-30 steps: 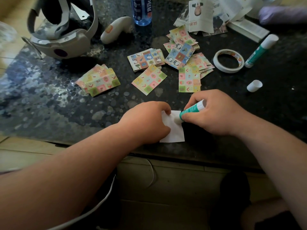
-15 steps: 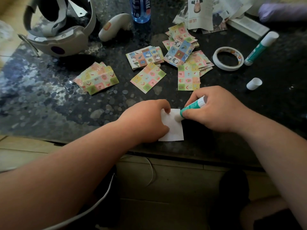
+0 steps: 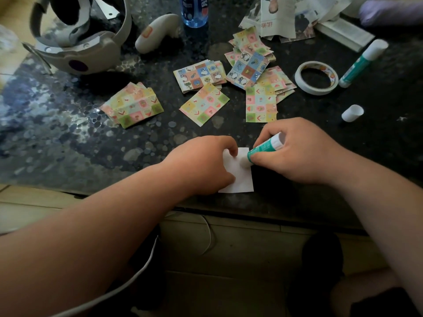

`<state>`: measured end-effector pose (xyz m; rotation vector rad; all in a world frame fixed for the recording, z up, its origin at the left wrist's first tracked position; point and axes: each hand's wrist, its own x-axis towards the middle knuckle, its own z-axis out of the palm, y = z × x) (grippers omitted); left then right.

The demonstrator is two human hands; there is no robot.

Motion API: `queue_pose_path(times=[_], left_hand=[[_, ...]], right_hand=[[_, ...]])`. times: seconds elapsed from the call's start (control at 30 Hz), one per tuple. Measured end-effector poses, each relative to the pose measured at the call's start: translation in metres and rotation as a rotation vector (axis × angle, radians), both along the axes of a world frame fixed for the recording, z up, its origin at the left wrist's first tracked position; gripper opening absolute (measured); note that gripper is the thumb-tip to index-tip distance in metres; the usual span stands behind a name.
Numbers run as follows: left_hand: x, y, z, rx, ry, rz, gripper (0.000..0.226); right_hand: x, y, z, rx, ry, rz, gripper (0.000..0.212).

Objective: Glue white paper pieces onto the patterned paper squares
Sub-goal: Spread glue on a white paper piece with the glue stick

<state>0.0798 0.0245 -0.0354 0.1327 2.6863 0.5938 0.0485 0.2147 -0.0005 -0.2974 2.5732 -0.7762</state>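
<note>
Dark speckled table, headset at far left, stacks of patterned paper squares fanned across the middle, well apart from my work spot. My left hand, fingers curled, pins the white paper piece at the near table edge with index tip and thumb; my right hand grips the uncapped glue stick, tilted, tip down on the paper's upper right. Off to the right: tape roll, a second, capped glue stick, loose cap.
</note>
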Motion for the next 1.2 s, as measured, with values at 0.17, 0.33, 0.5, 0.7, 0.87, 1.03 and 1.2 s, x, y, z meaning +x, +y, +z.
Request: queue_pose_path(times=[0.17, 0.33, 0.5, 0.7, 0.87, 1.03, 1.2], left_hand=[[0.002, 0.000, 0.001, 0.003, 0.001, 0.001, 0.042], [0.002, 0.001, 0.002, -0.001, 0.003, -0.002, 0.045], [0.003, 0.000, 0.004, 0.006, -0.005, -0.007, 0.049], [0.003, -0.001, 0.004, 0.001, -0.013, -0.009, 0.049], [0.000, -0.004, 0.007, -0.004, -0.058, -0.036, 0.053], [-0.002, -0.007, 0.009, -0.006, -0.086, -0.052, 0.056], [-0.001, -0.008, 0.009, -0.006, -0.078, -0.051, 0.057]], right_hand=[[0.002, -0.001, 0.003, 0.033, -0.068, 0.081, 0.015], [0.003, -0.002, -0.001, -0.007, 0.018, 0.011, 0.012], [0.002, -0.002, 0.004, 0.055, -0.103, 0.101, 0.015], [0.004, -0.003, 0.003, 0.031, -0.006, 0.062, 0.014], [0.006, -0.004, 0.006, 0.089, -0.099, 0.173, 0.014], [0.004, -0.002, 0.006, 0.064, -0.010, 0.097, 0.014], [-0.003, 0.011, 0.018, -0.132, -0.129, 0.034, 0.009]])
